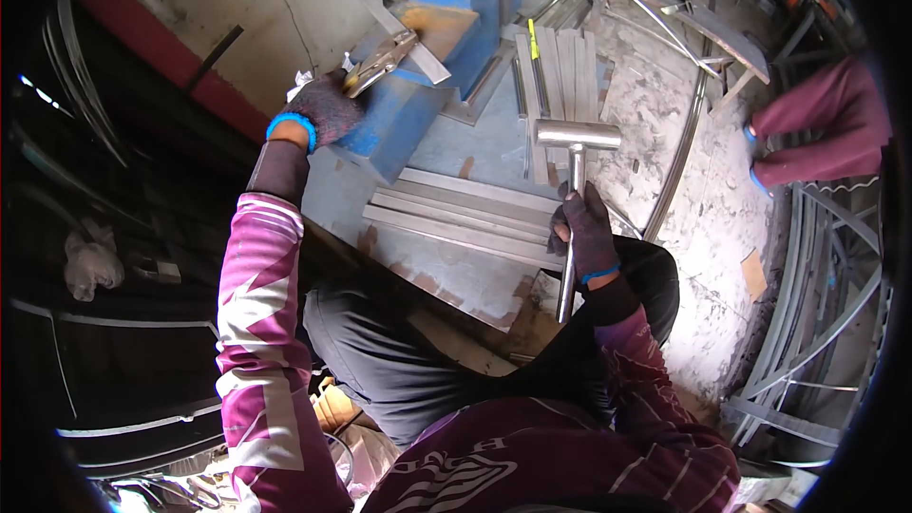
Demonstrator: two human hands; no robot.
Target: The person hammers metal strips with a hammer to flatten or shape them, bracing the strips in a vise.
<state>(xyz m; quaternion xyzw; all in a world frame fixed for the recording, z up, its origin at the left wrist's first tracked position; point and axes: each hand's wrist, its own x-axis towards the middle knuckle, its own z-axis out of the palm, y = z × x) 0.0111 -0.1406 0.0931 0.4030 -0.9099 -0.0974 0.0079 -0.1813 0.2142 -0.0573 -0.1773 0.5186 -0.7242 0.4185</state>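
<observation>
My left hand (328,109), in a dark knit glove with a blue cuff, is closed around the handle end of locking pliers (382,65). Their jaws grip a short flat metal bar (429,61), which lies slantwise over a blue metal block (391,123) with a rusty top. In my gloved right hand (591,228) is an all-metal hammer (578,137), held by its shaft with the head pointing away from me. Beneath and left of the hammer, several flat metal bars (465,216) lie side by side on a grey metal plate (432,271).
More flat strips (562,71) and a yellow-marked rod (535,43) lie beyond. A wooden bench (698,14) stands at the back right. Another person's legs (817,128) show at right, above long metal lengths (807,323). A pale wall (313,0) rises behind the block.
</observation>
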